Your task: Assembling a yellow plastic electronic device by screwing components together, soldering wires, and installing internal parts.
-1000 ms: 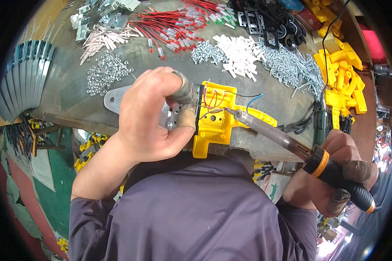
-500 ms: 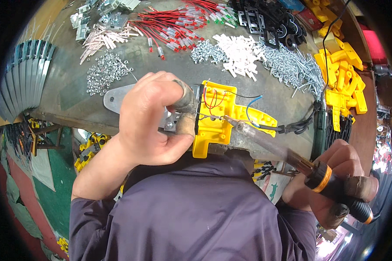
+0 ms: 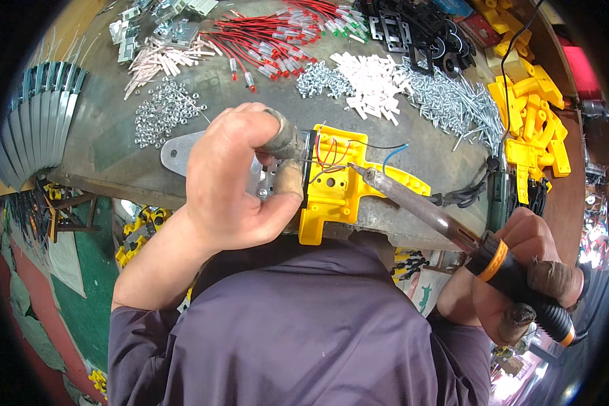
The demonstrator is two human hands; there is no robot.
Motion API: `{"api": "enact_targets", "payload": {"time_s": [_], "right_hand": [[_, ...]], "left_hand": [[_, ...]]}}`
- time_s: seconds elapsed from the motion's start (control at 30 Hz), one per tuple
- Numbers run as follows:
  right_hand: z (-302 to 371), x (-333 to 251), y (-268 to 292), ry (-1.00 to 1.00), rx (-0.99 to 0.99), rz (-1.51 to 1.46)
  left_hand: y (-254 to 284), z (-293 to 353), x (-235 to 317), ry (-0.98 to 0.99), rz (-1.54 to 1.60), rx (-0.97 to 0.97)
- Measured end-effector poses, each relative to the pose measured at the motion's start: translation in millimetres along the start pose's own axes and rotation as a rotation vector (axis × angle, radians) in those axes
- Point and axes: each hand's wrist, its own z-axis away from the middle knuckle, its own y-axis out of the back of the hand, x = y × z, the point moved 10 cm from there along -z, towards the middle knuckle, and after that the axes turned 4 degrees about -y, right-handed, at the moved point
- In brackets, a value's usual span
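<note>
My right hand grips the black, orange-banded handle of a soldering iron, with finger covers on some fingertips. Its tip sits over an open yellow plastic housing at the bench's near edge. Covered fingertips of my left hand pinch a thin solder wire that runs to the iron's tip. Red and black wires lie inside the housing, and a blue wire rises near its handle part. From the housing's left side a grey metal plate extends, partly hidden under my left hand.
Beyond my hands lie piles of nuts, screws, white sleeves and red-wired indicator lamps. Yellow housings are heaped at the right. Metal strips fan out at the left. A black cord lies beside the housing.
The iron's tip has moved slightly up and left, and my right hand has shifted left a little. The solder wire has risen with the tip. The blue wire's lower part is now behind the iron.
</note>
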Motion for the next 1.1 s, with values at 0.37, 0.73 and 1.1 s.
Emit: {"api": "enact_targets", "payload": {"time_s": [0.37, 0.73, 1.1], "right_hand": [[-1.3, 2.6, 1.3, -0.008, 0.018, -0.019], [1.1, 8.0, 3.6, -0.036, 0.07, -0.028], [5.1, 16.1, 8.7, -0.087, 0.161, -0.055]], "left_hand": [[-5.6, 1.4, -9.1, 0.099, -0.025, -0.04], [-11.3, -0.8, -9.3, 0.091, -0.024, -0.077], [11.7, -11.9, -29.7, 0.264, -0.282, -0.092]]}}
